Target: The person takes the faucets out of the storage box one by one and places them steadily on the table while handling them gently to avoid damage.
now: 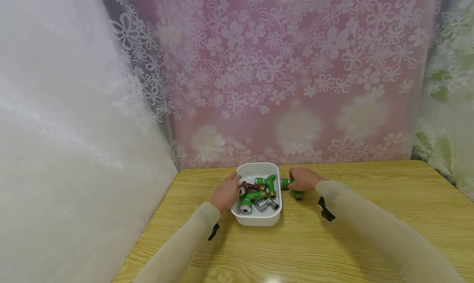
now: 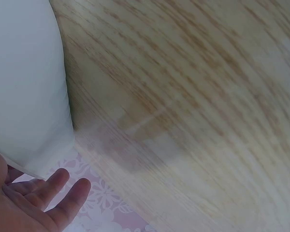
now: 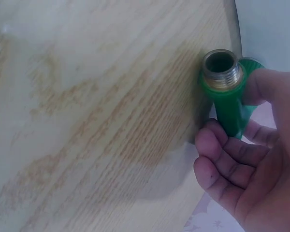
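A white plastic basin [image 1: 258,221] stands on the table with several pipe fittings inside. My left hand [image 1: 225,194] grips its left rim; in the left wrist view the fingers [image 2: 70,203] reach past the basin's edge. Just off the right wall, my right hand [image 1: 305,179] holds a green pipe fitting [image 1: 284,183]. Its open brass-coloured threaded end [image 3: 224,72] faces the right wrist camera, with thumb and fingers around the green body. Within the basin lie a branched green fitting [image 1: 271,185], another green fitting [image 1: 252,197], a dark brown one [image 1: 253,186] and a silver one [image 1: 263,204].
The wooden table [image 1: 333,242] extends to both sides and in front of the basin. A pink floral curtain [image 1: 289,89] hangs behind the back edge, and a white sheet [image 1: 74,131] closes off the left side.
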A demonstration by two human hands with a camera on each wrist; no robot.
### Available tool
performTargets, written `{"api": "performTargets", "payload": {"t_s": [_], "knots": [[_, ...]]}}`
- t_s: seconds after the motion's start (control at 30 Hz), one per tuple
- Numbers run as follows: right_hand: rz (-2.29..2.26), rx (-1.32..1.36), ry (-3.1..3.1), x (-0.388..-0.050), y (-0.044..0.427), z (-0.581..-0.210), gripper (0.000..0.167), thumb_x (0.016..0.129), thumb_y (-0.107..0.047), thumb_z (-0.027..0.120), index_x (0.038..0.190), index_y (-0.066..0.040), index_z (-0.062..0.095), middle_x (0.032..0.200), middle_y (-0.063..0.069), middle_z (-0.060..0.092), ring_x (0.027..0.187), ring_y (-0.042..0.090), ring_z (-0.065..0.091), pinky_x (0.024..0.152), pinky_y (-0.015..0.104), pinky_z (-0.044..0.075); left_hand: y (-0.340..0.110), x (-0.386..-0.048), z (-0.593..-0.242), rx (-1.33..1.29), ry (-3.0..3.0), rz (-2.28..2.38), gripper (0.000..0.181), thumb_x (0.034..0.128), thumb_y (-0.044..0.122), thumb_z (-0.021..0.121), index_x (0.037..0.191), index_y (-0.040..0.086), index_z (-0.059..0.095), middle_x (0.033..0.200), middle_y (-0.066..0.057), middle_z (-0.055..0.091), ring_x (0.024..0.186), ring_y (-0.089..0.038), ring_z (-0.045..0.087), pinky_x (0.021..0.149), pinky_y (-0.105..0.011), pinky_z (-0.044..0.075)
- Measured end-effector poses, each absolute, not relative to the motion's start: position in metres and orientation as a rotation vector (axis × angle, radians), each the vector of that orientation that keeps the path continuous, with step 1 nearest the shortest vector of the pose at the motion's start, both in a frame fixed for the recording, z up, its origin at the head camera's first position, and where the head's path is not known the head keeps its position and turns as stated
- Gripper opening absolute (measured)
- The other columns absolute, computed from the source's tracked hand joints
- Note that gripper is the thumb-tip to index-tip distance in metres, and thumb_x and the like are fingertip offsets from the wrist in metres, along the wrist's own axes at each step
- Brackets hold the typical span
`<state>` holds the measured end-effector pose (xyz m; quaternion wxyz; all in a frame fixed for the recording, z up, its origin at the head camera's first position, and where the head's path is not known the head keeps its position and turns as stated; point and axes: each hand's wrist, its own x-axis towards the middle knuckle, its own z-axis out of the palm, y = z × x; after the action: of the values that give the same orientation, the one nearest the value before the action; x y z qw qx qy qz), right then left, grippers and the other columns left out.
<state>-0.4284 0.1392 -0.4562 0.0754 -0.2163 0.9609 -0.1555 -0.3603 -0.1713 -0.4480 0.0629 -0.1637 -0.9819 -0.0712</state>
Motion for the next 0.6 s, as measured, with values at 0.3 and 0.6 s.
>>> {"api": "performTargets", "payload": {"t_s": [0.3,0.6], "knots": [[-0.396,-0.699,2.892,-0.4297,0.1355,-0.4557,0.035,0.09,-0.027,0.07,0.119,-0.009,0.065,0.108,0.008,0.07,0.087,0.019,0.063,0.078,0.043,0.056,-0.1711,-0.3599,-0.4489,-0.5,-2.964,-0.211,0.045,0.1053,0.015,0.045,0.15,0.005,0.043,0.16,-0.016,0.036,0.142,-0.031,0.045,0.112,-0.045,0.046],[-0.327,-0.739,2.918,-0.4237,0.1348,-0.4503,0.033,0.092,-0.028,0.069,0.121,-0.011,0.067,0.109,0.008,0.071,0.089,0.021,0.065,0.078,0.045,0.057,-0.1711,-0.3598,-0.4489,-0.489,-2.965,-0.216,0.045,0.1058,0.015,0.044,0.15,0.005,0.043,0.16,-0.017,0.036,0.143,-0.031,0.044,0.113,-0.045,0.045]]}}
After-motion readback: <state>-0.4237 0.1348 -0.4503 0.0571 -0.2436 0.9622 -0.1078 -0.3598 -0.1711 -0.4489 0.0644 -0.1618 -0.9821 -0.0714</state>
